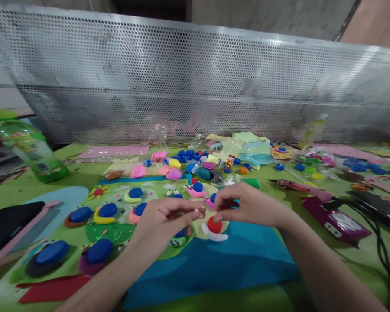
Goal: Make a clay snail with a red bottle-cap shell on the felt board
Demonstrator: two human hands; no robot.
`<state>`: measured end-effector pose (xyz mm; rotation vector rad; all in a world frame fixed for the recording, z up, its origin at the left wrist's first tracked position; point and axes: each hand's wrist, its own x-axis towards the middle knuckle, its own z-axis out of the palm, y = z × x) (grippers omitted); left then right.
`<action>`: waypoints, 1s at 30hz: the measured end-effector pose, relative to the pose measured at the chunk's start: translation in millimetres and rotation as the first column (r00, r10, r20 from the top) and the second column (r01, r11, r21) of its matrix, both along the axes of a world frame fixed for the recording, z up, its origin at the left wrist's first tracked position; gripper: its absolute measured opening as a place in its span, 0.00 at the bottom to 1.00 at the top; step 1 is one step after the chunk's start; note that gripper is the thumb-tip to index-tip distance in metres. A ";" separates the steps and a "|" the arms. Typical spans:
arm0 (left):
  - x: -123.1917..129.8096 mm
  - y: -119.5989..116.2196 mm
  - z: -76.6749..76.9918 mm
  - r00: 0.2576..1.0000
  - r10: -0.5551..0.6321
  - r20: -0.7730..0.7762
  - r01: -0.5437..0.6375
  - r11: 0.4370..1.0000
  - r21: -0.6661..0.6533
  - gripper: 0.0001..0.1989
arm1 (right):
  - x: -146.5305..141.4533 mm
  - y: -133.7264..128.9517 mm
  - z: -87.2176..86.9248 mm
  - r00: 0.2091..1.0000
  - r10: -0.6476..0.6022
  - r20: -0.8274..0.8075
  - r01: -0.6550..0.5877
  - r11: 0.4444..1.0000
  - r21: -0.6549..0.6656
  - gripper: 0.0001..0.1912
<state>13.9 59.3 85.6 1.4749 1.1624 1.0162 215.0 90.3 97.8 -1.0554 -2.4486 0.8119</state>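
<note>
My left hand (162, 223) is closed in a pinch, with a tiny whitish bit (200, 210) at its fingertips. Facing it, my right hand (247, 204) has its fingers curled toward the thumb; whatever they hold, if anything, is too small to make out. Just below the right fingertips lies a red bottle cap (215, 225) with a curved white clay strip (216, 235) along its lower side. Several blue-capped clay snails, such as a yellow one (104, 219) and a purple one (87, 264), lie on the green picture sheet (74, 236). My left hand hides part of the sheet.
Blue paper (240, 260) lies under both hands. Clay packets and loose caps (186, 155) spread behind. A green bottle (35, 149) stands left, near a dark tablet (13, 229). A pink glue gun (312, 190), purple box (336, 221) and black cables lie right. Perforated metal closes the back.
</note>
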 end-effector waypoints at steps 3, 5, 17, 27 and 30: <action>-0.6 0.2 -2.5 0.997 -0.079 -0.005 0.079 0.997 -0.006 0.05 | -10.7 -5.4 -6.0 1.000 0.023 0.000 -0.023 0.999 0.048 0.14; 0.5 0.3 -5.2 0.995 -0.095 0.010 0.095 0.995 0.009 0.07 | -15.9 -6.7 -9.8 1.000 0.006 0.027 -0.008 0.996 0.089 0.15; -0.3 -3.5 -13.6 0.964 -0.249 -0.096 0.258 0.961 0.098 0.12 | -17.9 -5.7 -12.3 0.993 -0.070 0.098 0.055 0.987 0.150 0.14; 2.5 -5.4 -12.6 0.952 -0.155 -0.263 0.239 0.914 0.329 0.09 | -19.9 -6.0 -9.8 0.994 -0.092 0.059 0.090 0.995 0.033 0.03; 2.1 -5.7 -10.5 0.961 -0.082 -0.262 0.178 0.912 0.369 0.07 | -21.0 -6.6 -11.0 0.992 -0.099 0.073 0.092 0.991 0.092 0.04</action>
